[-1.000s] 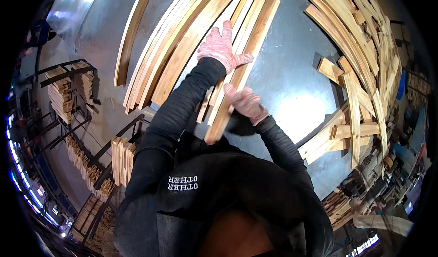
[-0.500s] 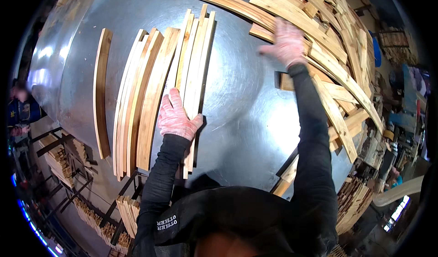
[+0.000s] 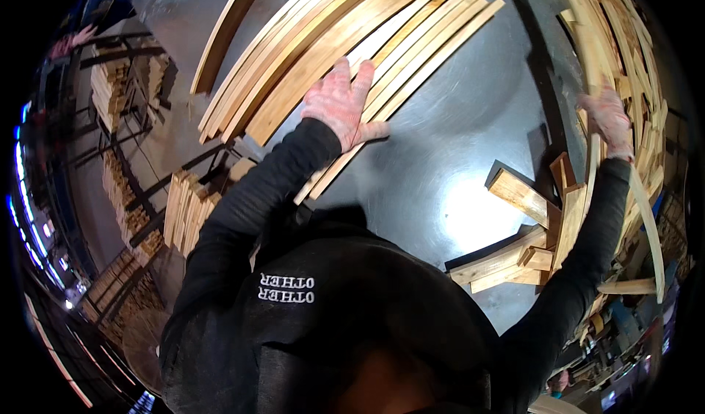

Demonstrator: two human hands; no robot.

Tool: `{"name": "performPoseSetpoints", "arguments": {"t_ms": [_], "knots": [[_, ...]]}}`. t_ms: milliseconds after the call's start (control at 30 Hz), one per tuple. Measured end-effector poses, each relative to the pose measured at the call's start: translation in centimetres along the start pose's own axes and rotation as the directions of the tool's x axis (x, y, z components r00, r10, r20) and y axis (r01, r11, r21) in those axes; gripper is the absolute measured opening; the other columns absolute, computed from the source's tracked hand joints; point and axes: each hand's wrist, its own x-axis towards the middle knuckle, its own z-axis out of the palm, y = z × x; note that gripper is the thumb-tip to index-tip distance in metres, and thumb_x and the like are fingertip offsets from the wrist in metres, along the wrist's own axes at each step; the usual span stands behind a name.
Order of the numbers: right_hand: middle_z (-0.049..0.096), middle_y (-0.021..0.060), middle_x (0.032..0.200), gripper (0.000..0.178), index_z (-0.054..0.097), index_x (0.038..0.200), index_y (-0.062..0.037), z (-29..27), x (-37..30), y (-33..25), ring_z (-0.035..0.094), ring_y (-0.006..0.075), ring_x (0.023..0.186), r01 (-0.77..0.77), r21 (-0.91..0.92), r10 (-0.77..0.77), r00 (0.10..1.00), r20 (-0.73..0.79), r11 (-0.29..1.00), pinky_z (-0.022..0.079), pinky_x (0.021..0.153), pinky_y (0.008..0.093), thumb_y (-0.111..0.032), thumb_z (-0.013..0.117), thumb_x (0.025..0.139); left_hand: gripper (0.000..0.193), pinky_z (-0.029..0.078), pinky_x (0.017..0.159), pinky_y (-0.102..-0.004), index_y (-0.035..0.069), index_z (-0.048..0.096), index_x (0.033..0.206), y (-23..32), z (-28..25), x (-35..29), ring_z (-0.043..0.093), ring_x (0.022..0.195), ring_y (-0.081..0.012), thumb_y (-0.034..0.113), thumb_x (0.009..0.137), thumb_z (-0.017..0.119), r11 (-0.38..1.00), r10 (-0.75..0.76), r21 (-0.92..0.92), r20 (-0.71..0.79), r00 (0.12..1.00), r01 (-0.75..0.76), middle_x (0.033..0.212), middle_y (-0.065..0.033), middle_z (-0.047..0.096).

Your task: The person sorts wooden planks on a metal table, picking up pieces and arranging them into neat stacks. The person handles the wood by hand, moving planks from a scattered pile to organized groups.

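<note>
My left hand, in a pinkish-white work glove, rests spread on a row of narrow wooden strips lying side by side on a metal tabletop. Its thumb sticks out past the strips' right edge. At the far right my gloved right hand is closed around a long pale wooden board, at the edge of a heap of boards. The board slants up from the hand toward the top edge; part of the grip is hidden behind the fingers.
Short wood pieces lie crossed on the table's near right. One separate strip lies left of the row. Beyond the table's left edge stand stacked wood and dark metal racks. Another person's hand shows at the upper left.
The view has swung to the right, so the strips slant more. My right hand went from lying open over the heap to gripping a board and lifting it. My left hand stays on the strips.
</note>
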Motion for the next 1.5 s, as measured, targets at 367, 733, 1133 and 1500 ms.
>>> {"name": "performPoseSetpoints", "arguments": {"t_ms": [367, 733, 1133, 1500], "knots": [[0.058, 0.0156, 0.132, 0.054, 0.047, 0.139, 0.0037, -14.4, -6.1, 6.8, 0.055, 0.0279, 0.125, 0.117, 0.712, 0.05, 0.977, -0.209, 0.693, 0.044, 0.107, 0.0403, -0.031, 0.056, 0.099, 0.061, 0.045, 0.098, -0.0474, 0.008, 0.046, 0.14, -10.5, 2.7, -5.3, 0.055, 0.117, -0.0379, 0.037, 0.089, 0.063, 0.965, 0.143, 0.252, -0.294, 0.945, -0.068, 0.13, -0.0206, 0.055], [0.066, 0.023, 0.104, 0.042, 0.056, 0.114, 0.0085, 10.1, -10.6, -9.8, 0.065, 0.039, 0.103, -0.321, 0.923, 0.19, 0.913, 0.361, -0.212, 0.049, 0.1, 0.0484, -0.025, 0.065, 0.089, 0.06, 0.057, 0.074, -0.0516, 0.027, 0.02, 0.154, -10.4, 5.1, -3.5, 0.062, 0.102, -0.0431, 0.018, 0.099, 0.043, 0.956, -0.062, 0.277, -0.119, 0.991, 0.093, 0.126, -0.0252, 0.05], [0.069, 0.0129, 0.099, 0.051, 0.064, 0.113, 0.0043, 17.3, -16.2, -24.9, 0.062, 0.0199, 0.091, -0.423, 0.88, 0.405, 0.859, 0.313, 0.215, 0.05, 0.081, 0.0333, -0.032, 0.078, 0.08, 0.067, 0.053, 0.072, -0.051, 0.004, 0.035, 0.142, -13.4, 4.3, -6.7, 0.064, 0.09, -0.0402, 0.01, 0.081, 0.061, 0.986, 0.045, 0.167, -0.353, 0.935, 0.016, 0.105, -0.021, 0.064], [0.061, 0.0157, 0.121, 0.073, 0.053, 0.13, 0.0005, 17.2, -9.6, -22.9, 0.059, 0.0281, 0.11, -0.193, 0.981, 0.232, 0.953, 0.193, -0.024, 0.049, 0.091, 0.0451, -0.05, 0.073, 0.082, 0.092, 0.05, 0.091, -0.0474, -0.001, 0.039, 0.141, 2.7, 2.4, -8.4, 0.058, 0.108, -0.0417, 0.029, 0.067, 0.084, 0.892, 0.251, -0.307, -0.272, 0.929, -0.331, 0.124, -0.026, 0.057]]}}
